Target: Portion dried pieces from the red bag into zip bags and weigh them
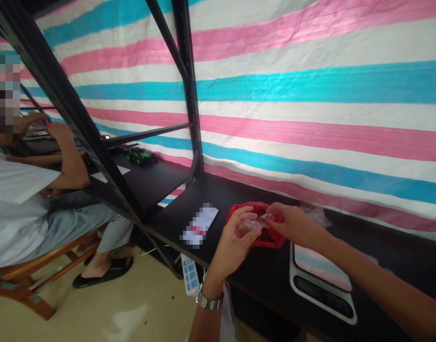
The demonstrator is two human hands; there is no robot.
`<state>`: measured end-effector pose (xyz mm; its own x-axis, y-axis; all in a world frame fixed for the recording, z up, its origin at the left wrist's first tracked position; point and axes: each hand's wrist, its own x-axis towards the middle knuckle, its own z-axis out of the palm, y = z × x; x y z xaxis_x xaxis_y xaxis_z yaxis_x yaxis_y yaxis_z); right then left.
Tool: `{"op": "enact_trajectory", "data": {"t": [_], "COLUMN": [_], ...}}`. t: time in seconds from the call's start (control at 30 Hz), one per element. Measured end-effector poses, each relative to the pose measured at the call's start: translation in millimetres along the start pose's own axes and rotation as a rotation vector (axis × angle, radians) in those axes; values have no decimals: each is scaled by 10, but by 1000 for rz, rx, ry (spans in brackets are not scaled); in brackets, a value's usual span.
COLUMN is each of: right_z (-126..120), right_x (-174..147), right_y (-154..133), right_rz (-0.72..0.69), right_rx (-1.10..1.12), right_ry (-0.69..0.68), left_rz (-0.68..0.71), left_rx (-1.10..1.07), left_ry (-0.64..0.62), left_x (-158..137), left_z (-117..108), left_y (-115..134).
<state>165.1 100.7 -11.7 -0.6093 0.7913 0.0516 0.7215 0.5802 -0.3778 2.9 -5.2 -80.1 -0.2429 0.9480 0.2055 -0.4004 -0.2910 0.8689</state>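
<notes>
My left hand [235, 240], with a metal watch at the wrist, is closed on the near side of a small clear plastic bag [255, 222]. From the other side my right hand [292, 221] pinches the same bag between thumb and fingers. Both hands are over a red plastic bag [273, 240] that stands open on the black table. Inside it lie small dark brown pieces, too small to name. Whether the clear bag holds anything I cannot tell.
Right of the red bag lies a white digital scale [321, 280], partly under my right forearm. Clear plastic packaging [316, 214] lies behind it. A phone [200, 225] is at the left. Beyond a black metal frame [189, 85], a person [29, 199] sits near a green toy car [141, 154].
</notes>
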Motion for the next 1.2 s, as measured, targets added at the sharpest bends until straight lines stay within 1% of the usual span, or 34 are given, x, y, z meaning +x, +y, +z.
{"op": "enact_trajectory", "data": {"t": [0.1,0.2,0.3,0.4,0.47,0.53,0.63,0.7,0.77,0.83,0.9,1.0,1.07,1.13,1.2], "right_z": [245,429,523,551,540,510,473,487,539,615,688,751,758,755,760], "right_x": [51,106,168,218,237,247,265,293,334,380,419,443,446,456,481], "right_y": [54,71,66,81,114,157,197,184,137,73,14,-30,-34,-32,-35], "right_rz": [-20,-61,-105,-67,-33,-8,7,4,12,31,44,50,53,62,73], "right_rx": [-137,-325,-436,-427,-378,-329,-292,-260,-209,-168,-148,-126,-113,-96,-70], "right_ry": [-37,-38,-14,-15,-44,-59,-7,34,57,83,95,78,70,84,104], "left_rz": [-164,-284,-378,-461,-459,-407,-298,-227,-188,-191,-234,-334,-375,-376,-365], "left_rx": [58,200,316,346,348,330,264,225,203,197,200,214,250,271,262], "left_ry": [-221,-380,-463,-468,-435,-380,-291,-204,-66,90,195,271,324,366,369], "left_x": [-92,-170,-193,-182,-177,-179,-179,-160,-127,-87,-52,-10,22,65,121], "left_z": [-179,-332,-400,-406,-408,-422,-459,-487,-517,-547,-568,-559,-520,-465,-409], "left_y": [124,175,111,12,-14,8,100,166,209,211,167,46,-35,-94,-129]}}
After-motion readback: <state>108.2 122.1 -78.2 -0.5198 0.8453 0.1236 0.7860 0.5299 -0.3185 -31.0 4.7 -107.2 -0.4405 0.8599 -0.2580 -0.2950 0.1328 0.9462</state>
